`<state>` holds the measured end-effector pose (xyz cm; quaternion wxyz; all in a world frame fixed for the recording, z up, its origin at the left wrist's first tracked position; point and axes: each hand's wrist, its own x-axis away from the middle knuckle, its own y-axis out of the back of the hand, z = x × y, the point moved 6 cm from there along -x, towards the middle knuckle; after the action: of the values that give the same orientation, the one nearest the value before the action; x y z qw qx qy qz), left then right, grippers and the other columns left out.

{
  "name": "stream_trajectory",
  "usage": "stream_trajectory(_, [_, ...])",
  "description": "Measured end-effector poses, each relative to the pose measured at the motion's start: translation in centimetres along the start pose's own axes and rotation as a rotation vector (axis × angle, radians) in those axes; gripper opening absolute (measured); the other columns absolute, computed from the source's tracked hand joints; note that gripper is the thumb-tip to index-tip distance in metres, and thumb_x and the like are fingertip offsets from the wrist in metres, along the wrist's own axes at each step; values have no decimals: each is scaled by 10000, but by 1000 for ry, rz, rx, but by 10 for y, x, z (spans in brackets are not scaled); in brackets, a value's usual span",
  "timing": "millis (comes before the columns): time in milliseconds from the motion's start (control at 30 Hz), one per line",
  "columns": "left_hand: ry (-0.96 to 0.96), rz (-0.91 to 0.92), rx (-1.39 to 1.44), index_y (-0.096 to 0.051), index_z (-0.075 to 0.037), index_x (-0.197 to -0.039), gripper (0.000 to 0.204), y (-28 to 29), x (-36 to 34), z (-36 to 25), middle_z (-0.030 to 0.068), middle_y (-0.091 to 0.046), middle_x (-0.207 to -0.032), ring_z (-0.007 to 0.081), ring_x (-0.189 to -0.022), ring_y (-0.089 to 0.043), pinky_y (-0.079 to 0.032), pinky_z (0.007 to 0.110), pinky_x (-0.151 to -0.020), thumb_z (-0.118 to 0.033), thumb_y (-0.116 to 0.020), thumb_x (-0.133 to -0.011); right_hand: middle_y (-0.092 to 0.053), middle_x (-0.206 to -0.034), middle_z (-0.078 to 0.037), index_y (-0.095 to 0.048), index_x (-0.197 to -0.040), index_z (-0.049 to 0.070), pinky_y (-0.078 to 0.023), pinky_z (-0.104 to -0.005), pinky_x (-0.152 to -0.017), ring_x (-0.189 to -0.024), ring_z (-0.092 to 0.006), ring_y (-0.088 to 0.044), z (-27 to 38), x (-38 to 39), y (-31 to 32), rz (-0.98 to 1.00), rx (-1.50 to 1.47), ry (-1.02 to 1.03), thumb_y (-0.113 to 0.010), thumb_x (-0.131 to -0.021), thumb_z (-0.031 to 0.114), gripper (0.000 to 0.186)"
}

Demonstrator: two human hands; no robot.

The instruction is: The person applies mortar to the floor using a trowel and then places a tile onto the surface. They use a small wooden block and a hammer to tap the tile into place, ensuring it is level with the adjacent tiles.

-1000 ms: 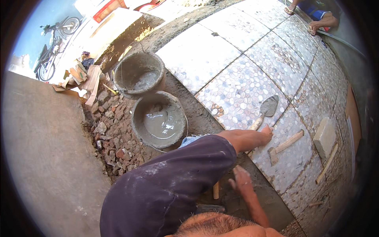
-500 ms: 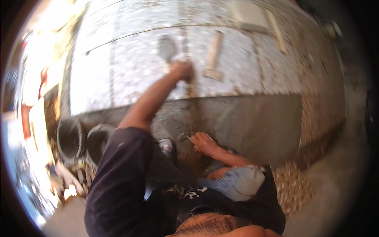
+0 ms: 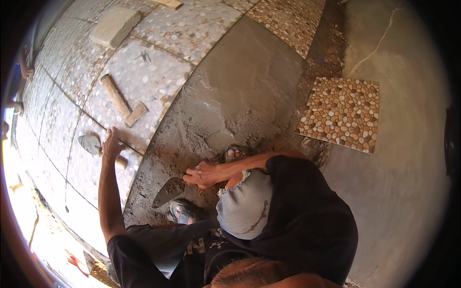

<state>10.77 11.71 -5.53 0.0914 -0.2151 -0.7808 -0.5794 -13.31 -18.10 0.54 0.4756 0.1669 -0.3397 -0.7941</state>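
Note:
My left hand [image 3: 113,142] is down on the pebble-patterned tiles [image 3: 158,72], fingers curled together at a dark joint line. What they pinch, if anything, is too small to make out. Under that wrist lies a mallet with a round grey head [image 3: 90,143], its short handle showing on the other side. A T-shaped wooden hammer [image 3: 116,96] rests on the same tiles, just beyond the hand. Low over the wet mortar [image 3: 245,72], my right hand [image 3: 204,175] is closed around a trowel, its dark pointed blade [image 3: 168,192] angled toward my left sandal.
A loose brown pebble-patterned tile [image 3: 343,113] lies at right, partly on the concrete floor [image 3: 398,158]. Farther off on the tiles sit a pale block [image 3: 115,26] and a wooden strip [image 3: 168,4]. Another person's hand [image 3: 28,73] shows at the far left edge. My sandalled feet stand in the mortar.
My view has swung to the right, bringing the loose tile and concrete floor into sight. The buckets at left have left the picture. My left hand remains by the same tile joint.

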Motion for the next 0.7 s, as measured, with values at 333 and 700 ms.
stream_trajectory(333, [2,-2,-2,-229,28,-1404,1059,5,1,-2,293,-304,-1409,390,-1132,-526,-454,407,-911,-188,-836,-563,-603,-882,-126,-481,-1145,75,-500,-399,-666,-737,-249,-616,-49,152,76,-791,-294,-796,-647,-773,212,429])
stream_trajectory(700, [16,24,-22,-182,11,-1423,1065,0,-1,5,302,-285,-1417,386,-1181,-488,-433,395,-940,-195,-816,-592,-609,-1022,-152,-401,-1264,17,-521,-388,-633,-738,-247,-639,-150,405,209,-1104,-155,-1751,-573,-860,212,480])
